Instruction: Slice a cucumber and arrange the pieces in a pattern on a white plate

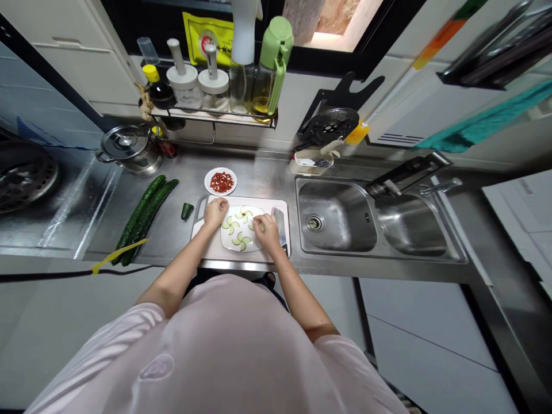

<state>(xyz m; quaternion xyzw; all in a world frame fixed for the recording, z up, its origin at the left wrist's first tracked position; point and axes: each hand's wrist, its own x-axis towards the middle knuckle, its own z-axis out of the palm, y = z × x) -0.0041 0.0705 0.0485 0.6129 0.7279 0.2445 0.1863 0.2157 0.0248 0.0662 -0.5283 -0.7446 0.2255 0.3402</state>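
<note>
My left hand (216, 212) is closed with its fingertips together at the upper left edge of a white plate (256, 244); anything in them is too small to make out. Over the plate's right side, my right hand (266, 231) is pinched, its fingertips close to pale green cucumber slices. Thin cucumber slices (242, 241) lie on the plate in several pinwheel shapes, and a small red bit marks the middle of the top one. Beneath the plate is a light cutting board (211, 250). A knife (279, 225) rests on the board's right side, partly hidden by my right hand.
Behind the board stands a round plate (208, 179) of small red pieces. A cucumber stub (187, 211) and whole cucumbers (144, 215) lie left, near a lidded pot (129, 150). The double sink (340, 218) is right; a bottle shelf (202, 115) hangs above.
</note>
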